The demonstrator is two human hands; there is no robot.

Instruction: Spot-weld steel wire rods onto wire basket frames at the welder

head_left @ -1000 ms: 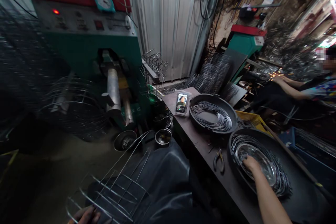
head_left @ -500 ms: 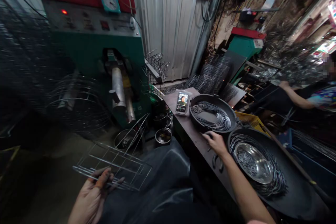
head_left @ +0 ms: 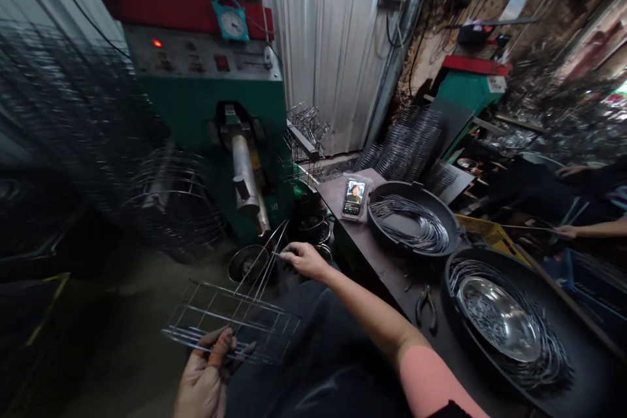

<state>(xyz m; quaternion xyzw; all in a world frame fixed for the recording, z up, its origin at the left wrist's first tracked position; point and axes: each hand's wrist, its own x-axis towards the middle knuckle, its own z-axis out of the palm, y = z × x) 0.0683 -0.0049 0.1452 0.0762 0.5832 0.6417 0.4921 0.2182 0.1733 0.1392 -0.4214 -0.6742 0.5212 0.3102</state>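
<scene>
A flat rectangular wire frame (head_left: pixel 230 321) is held out above the lap by the left hand (head_left: pixel 206 372). The hand is closed around the frame's lower edge, clamping it at a tilt, which seems to keep the grid clear of the bench and angled toward the other hand. The right hand (head_left: pixel 306 260) is extended across the body to just beyond the frame's far end, where long thin wire rods (head_left: pixel 259 274) rise from the grid. Its fingers are drawn close together near the rod tips, but whether a rod is pinched there cannot be told.

A steel bowl (head_left: pixel 249 262) sits on the floor just past the rods, below the right hand. To the right of that hand runs a dark workbench (head_left: pixel 386 268), bearing a smartphone (head_left: pixel 354 199) and a pair of pliers (head_left: pixel 426 307). Two black pans are also set there, apparently to keep the wire within arm's reach — a smaller pan (head_left: pixel 414 219) of curved wires and a larger pan (head_left: pixel 504 339) of curved wires around a stainless bowl (head_left: pixel 494 320). Beyond the frame stands a green machine (head_left: pixel 206 111). Far to the right, a long wire is held by a co-worker's hand (head_left: pixel 567 231).
</scene>
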